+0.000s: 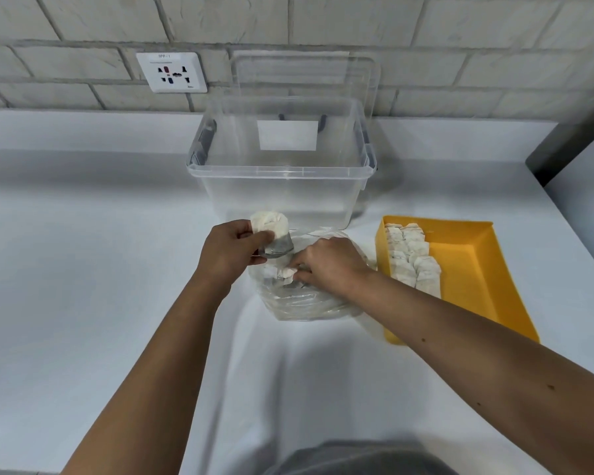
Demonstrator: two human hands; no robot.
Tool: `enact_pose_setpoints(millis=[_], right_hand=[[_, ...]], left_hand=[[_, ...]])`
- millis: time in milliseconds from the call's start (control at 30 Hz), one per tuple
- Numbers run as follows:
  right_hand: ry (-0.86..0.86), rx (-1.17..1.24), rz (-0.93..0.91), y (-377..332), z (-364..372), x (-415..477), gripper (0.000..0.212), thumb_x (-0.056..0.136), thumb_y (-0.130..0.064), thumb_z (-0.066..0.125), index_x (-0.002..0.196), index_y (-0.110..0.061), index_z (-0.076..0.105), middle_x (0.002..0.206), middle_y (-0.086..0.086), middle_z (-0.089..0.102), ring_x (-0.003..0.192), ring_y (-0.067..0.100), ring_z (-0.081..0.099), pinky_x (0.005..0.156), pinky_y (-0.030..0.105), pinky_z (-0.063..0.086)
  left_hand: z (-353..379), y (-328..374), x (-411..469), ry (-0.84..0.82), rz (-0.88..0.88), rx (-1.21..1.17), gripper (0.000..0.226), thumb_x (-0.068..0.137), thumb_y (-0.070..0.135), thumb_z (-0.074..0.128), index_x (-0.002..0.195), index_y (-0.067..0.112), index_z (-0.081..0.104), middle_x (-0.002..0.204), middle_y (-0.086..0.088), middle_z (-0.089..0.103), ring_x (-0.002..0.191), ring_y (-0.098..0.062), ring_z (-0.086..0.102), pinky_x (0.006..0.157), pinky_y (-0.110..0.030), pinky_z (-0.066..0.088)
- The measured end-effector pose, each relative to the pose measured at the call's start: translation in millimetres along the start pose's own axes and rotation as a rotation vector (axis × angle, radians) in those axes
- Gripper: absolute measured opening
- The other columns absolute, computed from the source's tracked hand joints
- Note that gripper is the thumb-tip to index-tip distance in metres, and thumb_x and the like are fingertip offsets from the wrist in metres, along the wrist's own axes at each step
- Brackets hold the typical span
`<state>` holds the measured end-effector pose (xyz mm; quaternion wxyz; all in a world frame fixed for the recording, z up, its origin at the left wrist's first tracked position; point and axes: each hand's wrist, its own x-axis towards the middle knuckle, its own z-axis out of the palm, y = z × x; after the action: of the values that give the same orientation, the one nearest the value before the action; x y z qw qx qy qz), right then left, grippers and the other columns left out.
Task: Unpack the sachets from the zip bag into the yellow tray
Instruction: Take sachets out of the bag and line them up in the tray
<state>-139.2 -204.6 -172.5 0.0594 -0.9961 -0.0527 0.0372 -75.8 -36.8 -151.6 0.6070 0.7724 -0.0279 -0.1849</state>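
Left hand (232,246) grips stack of white paper sachets (270,231) above clear plastic zip bag (302,299); right hand (326,264) pinches sachet (286,273) inside bag, beside yellow plastic tray (474,269).

Not much to read here tbh. The wall socket (172,72) has a small printed line along its top edge, but it's too blurry to make out. The label (287,135) on the clear box (282,186) looks blank.

Zip bag (302,303) before clear bin (282,186), yellow tray (477,269) right, sachets (412,258) inside.
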Motion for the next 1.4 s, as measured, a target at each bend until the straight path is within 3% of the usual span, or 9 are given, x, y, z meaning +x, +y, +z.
enact_pose_setpoints(millis=[167, 300, 400, 633, 700, 800, 967, 1200, 1400], right_hand=[[-0.032, 0.034, 0.014, 0, 3, 3, 0.038, 0.083, -0.058, 0.063, 0.117, -0.042, 0.066, 0.109, -0.005, 0.071, 0.106, 0.020, 0.062, 0.084, 0.031, 0.044], [0.012, 0.083, 0.046, 1, 4, 5, 0.026, 0.090, -0.046, 0.059, 0.110, -0.036, 0.071, 0.106, -0.001, 0.072, 0.104, 0.024, 0.063, 0.083, 0.032, 0.045], [0.108, 0.099, 0.040, 4, -4, -4, 0.025, 0.092, -0.042, 0.055, 0.107, -0.027, 0.069, 0.100, 0.003, 0.072, 0.096, 0.027, 0.064, 0.072, 0.031, 0.040], [0.321, 0.504, 0.121, 36, -58, -61, 0.005, 0.083, -0.029, 0.070, 0.083, -0.026, 0.066, 0.085, -0.011, 0.062, 0.069, 0.008, 0.060, 0.062, 0.028, 0.048], [0.340, 0.626, 0.189, 52, -72, -84, 0.007, 0.085, -0.023, 0.072, 0.082, -0.022, 0.066, 0.079, -0.012, 0.065, 0.068, 0.005, 0.061, 0.064, 0.026, 0.049], [0.373, 0.695, 0.272, 81, -86, -119, 0.008, 0.086, -0.019, 0.072, 0.082, -0.020, 0.065, 0.073, -0.009, 0.067, 0.069, 0.010, 0.066, 0.068, 0.031, 0.054], [0.252, 0.682, 0.412, 114, -78, -161, 0.006, 0.087, -0.017, 0.072, 0.088, -0.015, 0.066, 0.078, -0.001, 0.069, 0.066, 0.010, 0.068, 0.070, 0.028, 0.054], [-0.048, 0.691, 0.482, 133, -34, -175, 0.007, 0.087, -0.020, 0.072, 0.086, -0.017, 0.066, 0.073, -0.002, 0.071, 0.060, 0.008, 0.067, 0.057, 0.012, 0.047], [0.040, 0.694, 0.528, 140, -11, -161, 0.010, 0.086, -0.018, 0.073, 0.086, -0.013, 0.065, 0.071, 0.001, 0.070, 0.066, 0.021, 0.070, 0.063, 0.030, 0.057]], left_hand=[[2, 1, -1, -0.008, 0.004, 0.000, 0.005, 0.086, 0.009, 0.071, 0.089, 0.012, 0.074, 0.091, -0.019, 0.074, 0.083, -0.025, 0.071, 0.071, -0.027, 0.061], [4, 2, -2, -0.012, 0.010, 0.003, 0.005, 0.086, 0.009, 0.071, 0.087, 0.013, 0.075, 0.094, -0.022, 0.073, 0.082, -0.025, 0.071, 0.071, -0.027, 0.061], [4, 5, -3, -0.012, 0.020, 0.001, 0.005, 0.086, 0.010, 0.072, 0.090, 0.012, 0.075, 0.093, -0.021, 0.073, 0.082, -0.025, 0.071, 0.072, -0.028, 0.061], [23, 20, -15, -0.081, 0.074, -0.047, 0.010, 0.089, 0.011, 0.068, 0.079, 0.007, 0.070, 0.073, -0.010, 0.062, 0.070, -0.018, 0.063, 0.071, -0.032, 0.062], [38, 24, -21, -0.126, 0.103, -0.030, 0.015, 0.089, 0.012, 0.069, 0.084, -0.002, 0.068, 0.077, -0.019, 0.060, 0.071, -0.020, 0.064, 0.068, -0.028, 0.060], [63, 28, -32, -0.197, 0.119, -0.015, 0.013, 0.091, 0.013, 0.069, 0.090, 0.000, 0.070, 0.082, -0.012, 0.062, 0.070, -0.020, 0.066, 0.071, -0.030, 0.061], [101, 27, -46, -0.302, 0.080, -0.008, 0.009, 0.091, 0.016, 0.068, 0.096, 0.011, 0.074, 0.084, -0.007, 0.066, 0.067, -0.019, 0.069, 0.066, -0.028, 0.057], [124, 18, -48, -0.327, 0.090, 0.049, 0.033, 0.089, 0.015, 0.070, 0.102, -0.014, 0.061, 0.096, -0.028, 0.064, 0.070, -0.019, 0.069, 0.067, -0.029, 0.061], [128, 16, -45, -0.316, 0.065, 0.038, 0.021, 0.090, 0.013, 0.069, 0.097, -0.006, 0.068, 0.090, -0.021, 0.063, 0.070, -0.019, 0.068, 0.062, -0.023, 0.058]])
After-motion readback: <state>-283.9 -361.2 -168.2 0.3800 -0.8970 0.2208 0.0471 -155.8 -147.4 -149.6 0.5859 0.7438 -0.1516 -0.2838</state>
